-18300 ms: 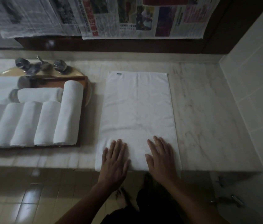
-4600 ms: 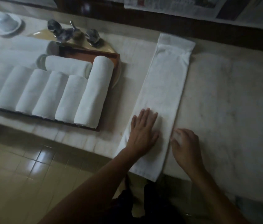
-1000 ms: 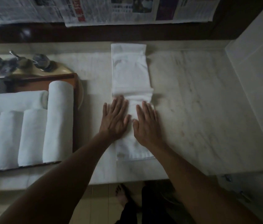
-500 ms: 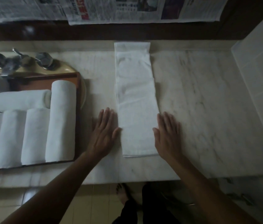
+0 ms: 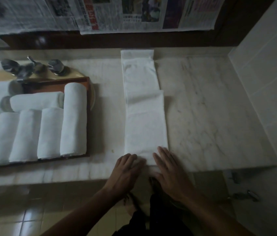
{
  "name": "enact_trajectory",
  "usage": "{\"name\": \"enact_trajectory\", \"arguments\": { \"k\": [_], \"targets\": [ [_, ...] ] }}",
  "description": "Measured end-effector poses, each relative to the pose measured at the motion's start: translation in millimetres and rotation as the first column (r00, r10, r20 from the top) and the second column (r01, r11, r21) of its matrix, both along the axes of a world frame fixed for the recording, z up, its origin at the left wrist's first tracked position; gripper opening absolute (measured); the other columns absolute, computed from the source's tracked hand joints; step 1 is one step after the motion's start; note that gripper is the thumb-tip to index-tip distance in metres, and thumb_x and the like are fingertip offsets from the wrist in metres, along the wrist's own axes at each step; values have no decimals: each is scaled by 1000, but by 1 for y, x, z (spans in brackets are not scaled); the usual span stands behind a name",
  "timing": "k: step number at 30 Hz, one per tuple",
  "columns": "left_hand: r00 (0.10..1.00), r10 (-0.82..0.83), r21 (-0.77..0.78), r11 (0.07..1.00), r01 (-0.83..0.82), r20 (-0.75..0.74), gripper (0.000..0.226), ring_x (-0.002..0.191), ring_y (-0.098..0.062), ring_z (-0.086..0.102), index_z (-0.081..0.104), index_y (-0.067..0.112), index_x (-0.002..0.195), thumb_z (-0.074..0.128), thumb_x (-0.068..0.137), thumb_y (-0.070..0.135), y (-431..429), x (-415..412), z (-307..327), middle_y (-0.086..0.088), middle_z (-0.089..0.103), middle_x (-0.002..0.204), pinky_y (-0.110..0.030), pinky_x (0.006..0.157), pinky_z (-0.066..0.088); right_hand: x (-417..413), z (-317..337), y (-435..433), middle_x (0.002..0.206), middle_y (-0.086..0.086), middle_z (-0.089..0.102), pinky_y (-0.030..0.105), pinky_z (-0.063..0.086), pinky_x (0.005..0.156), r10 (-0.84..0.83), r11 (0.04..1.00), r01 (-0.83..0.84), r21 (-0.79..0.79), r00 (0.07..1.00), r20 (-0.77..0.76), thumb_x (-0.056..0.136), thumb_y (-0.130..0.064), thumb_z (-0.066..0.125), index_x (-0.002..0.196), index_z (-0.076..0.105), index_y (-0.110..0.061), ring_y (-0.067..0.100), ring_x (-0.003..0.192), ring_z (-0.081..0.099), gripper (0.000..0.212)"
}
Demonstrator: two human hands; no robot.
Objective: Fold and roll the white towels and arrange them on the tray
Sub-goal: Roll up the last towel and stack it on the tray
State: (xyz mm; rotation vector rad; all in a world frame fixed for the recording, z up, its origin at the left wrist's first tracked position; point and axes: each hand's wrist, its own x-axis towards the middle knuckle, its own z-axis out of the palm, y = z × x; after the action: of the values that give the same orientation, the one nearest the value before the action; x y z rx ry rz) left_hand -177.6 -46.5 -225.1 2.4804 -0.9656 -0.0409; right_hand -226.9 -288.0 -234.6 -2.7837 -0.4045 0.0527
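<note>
1. Head view, centre: folded towel (image 5: 144, 120) as a long strip on the marble counter (image 5: 211, 116), running 12 to 6 o'clock; tray (image 5: 56, 81) of rolled towels (image 5: 74, 120) at 9 o'clock
2. At 6 o'clock: left hand (image 5: 125, 169) curled on the strip's near-left corner, apparently pinching it; right hand (image 5: 170, 171) flat on the near-right corner
3. Likely light, soft, floppy; best taken at both near corners to roll tight and even

Open counter (image 5: 211, 116) right of the towel (image 5: 144, 120); loaded tray (image 5: 57, 82) left, tiled wall (image 5: 270, 82) beyond.
</note>
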Motion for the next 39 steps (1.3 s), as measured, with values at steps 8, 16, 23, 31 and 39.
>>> {"name": "enact_trajectory", "arguments": {
  "k": [8, 16, 23, 31, 39],
  "targets": [
    [996, -57, 21, 998, 59, -67, 58, 104, -20, 56, 60, 22, 136, 76, 83, 5, 20, -14, 6, 1, 57, 121, -28, 83, 49, -24, 5, -5, 132, 13, 64, 45, 52, 100, -55, 992, 33, 124, 982, 180, 96, -14, 52, 118, 73, -8, 33, 124, 60, 30],
    [989, 66, -37, 997, -71, -134, 32, 91, -19, 64, 77, 16, 110, 67, 88, -3, 24, -13, 17, 1, 71, 101, -33, 72, 56, -13, 22, -20, 99, 1, 69, 31, 48, 84, -100, 959, 94, 269, 995, 8, 84, -16, 71, 95, 77, -12, 17, 95, 59, 14],
    [742, 414, -99, 838, -537, -527, 13, 82, 2, 70, 82, 24, 93, 84, 84, 15, 18, -3, 40, 12, 77, 90, -16, 75, 56, 4, 45, -31, 95, -15, 69, 10, 43, 76, -213, 902, 307, 303, 928, -305, 95, -21, 73, 107, 77, -23, 0, 89, 60, 13],
    [714, 482, 71, 849, -523, -508, 9, 61, 5, 62, 83, 22, 93, 84, 84, 24, 9, 7, 44, 7, 77, 90, -8, 59, 46, 17, 43, -24, 88, -15, 61, 27, 53, 75, -277, 907, 357, 225, 906, -321, 87, -27, 78, 91, 68, -29, 4, 84, 59, 11],
    [973, 211, 202, 961, -188, -95, 28, 78, -19, 54, 71, 16, 86, 70, 74, -9, -12, -11, 36, -1, 60, 89, -31, 58, 46, 10, 39, 4, 103, -6, 54, 35, 51, 69, 14, 997, -5, 72, 993, -117, 72, 12, 66, 96, 66, -23, 17, 97, 51, 42]
  ]
}}
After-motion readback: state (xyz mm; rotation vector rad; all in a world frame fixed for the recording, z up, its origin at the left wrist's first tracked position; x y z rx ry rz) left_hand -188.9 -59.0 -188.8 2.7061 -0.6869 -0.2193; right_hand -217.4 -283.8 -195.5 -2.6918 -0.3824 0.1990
